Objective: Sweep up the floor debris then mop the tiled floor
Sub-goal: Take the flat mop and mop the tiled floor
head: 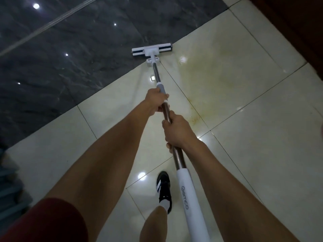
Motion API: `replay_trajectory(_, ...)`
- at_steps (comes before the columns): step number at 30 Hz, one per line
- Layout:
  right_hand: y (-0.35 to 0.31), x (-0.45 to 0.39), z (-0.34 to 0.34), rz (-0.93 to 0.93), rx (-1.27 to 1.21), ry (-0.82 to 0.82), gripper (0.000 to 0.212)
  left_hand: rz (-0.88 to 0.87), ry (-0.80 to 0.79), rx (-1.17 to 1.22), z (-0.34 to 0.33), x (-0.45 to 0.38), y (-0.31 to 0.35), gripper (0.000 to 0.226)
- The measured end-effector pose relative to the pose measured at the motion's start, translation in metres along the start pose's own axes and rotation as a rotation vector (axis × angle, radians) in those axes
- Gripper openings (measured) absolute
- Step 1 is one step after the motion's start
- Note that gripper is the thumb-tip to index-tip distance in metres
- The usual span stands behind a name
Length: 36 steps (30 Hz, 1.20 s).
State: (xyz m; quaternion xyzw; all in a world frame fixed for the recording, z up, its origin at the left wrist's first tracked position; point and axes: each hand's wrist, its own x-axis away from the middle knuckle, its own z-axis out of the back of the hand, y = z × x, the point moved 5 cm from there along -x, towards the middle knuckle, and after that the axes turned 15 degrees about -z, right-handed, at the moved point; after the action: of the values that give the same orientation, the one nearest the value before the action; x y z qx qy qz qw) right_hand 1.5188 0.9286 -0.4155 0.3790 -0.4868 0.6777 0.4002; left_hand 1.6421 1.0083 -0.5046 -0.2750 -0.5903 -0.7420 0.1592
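Both hands grip the mop handle (pixel 167 117), left hand (pixel 156 101) ahead, right hand (pixel 176 131) behind (mopping step); next drag mop head (pixel 152 50) over yellow stain (pixel 206 70).

Below the hands, a black striped shoe (pixel 164 187) with white sock (pixel 164 204); at far left, blurred blue-grey steps (pixel 10 186).

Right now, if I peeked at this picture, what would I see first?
First you would see the long mop running up the middle, gripped by the left hand farther up and the right hand nearer. Its white head sits where the shiny dark floor meets the pale tiles. Just right of the handle, a yellowish stain spreads across the pale tiles, and a black striped shoe steps below.
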Motion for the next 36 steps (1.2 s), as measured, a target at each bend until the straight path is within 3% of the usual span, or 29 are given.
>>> replay_trajectory(11,0.116,0.071,-0.010,0.045,0.305,0.024,0.042,0.112,0.001,0.046,-0.017,0.115,-0.077,0.009)
replay_trajectory(23,0.339,0.178,-0.002,0.028,0.349,0.060,0.034,0.089,0.025,0.080,-0.098,0.317,-0.201,0.013)
replay_trajectory(30,0.465,0.229,0.014,0.057,0.357,0.086,0.035,0.142,0.029,0.187,-0.161,0.422,-0.268,0.026)
replay_trajectory(33,0.499,0.248,0.011,0.068,0.321,0.101,0.037,0.173,0.012,0.176,-0.171,0.455,-0.283,0.065)
replay_trajectory(36,0.520,0.269,0.003,0.080,0.276,0.114,0.037,0.180,-0.010,0.149,-0.172,0.482,-0.288,0.073)
